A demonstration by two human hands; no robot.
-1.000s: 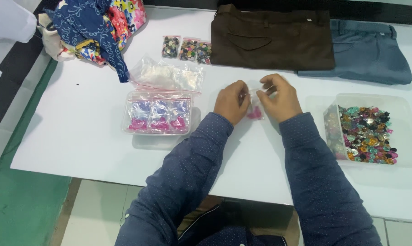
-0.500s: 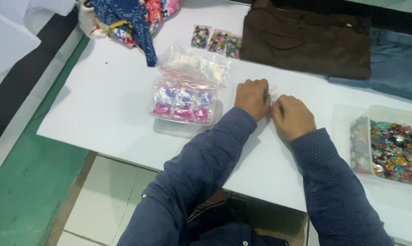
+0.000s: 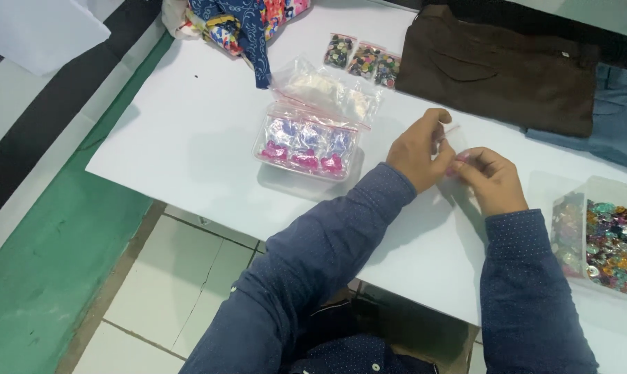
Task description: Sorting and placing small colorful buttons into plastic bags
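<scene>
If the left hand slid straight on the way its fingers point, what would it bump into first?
Probably the small clear bag pinched at its own fingertips, with the right hand close beside. Past those, the brown folded garment, though depth is unclear.

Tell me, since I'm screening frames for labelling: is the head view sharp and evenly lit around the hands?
Head view: even light, soft shadows under the left hand and right hand; the small clear bag between them is faint, nearly lost against the white table; slight blur overall.
</scene>
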